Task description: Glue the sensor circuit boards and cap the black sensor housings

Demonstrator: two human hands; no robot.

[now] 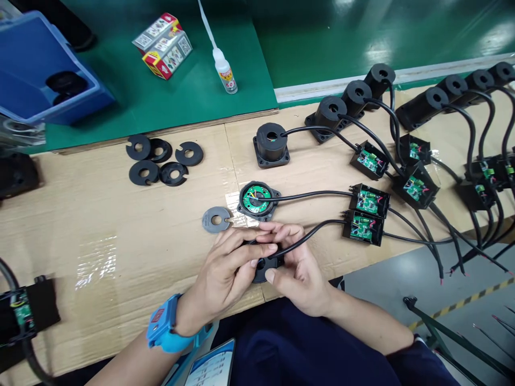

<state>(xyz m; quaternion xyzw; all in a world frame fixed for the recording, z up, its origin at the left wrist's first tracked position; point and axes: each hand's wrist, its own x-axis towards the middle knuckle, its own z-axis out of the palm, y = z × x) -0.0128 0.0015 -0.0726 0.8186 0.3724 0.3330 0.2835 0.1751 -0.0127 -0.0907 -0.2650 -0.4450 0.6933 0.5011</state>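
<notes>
My left hand (227, 265), with a blue band on its wrist, grips a black round housing (262, 272) from the left. On the other side, my right hand (303, 279) has its thumb and fingers around the same housing. A black cable (311, 231) runs from it to an open black box with a green circuit board (363, 227). Fingers cover most of the housing. Just beyond lies an open square-flanged housing (257, 199) showing a round green board, cabled to a second box (368, 201). A grey slotted ring (216, 220) rests beside it.
Several black slotted rings (144, 172) lie at the left. Cabled black cylinders (272, 143) and circuit boxes (416, 185) fill the right. On the green mat stand a small glue bottle (226, 75), a printed box (163, 45) and a blue bin (76, 102).
</notes>
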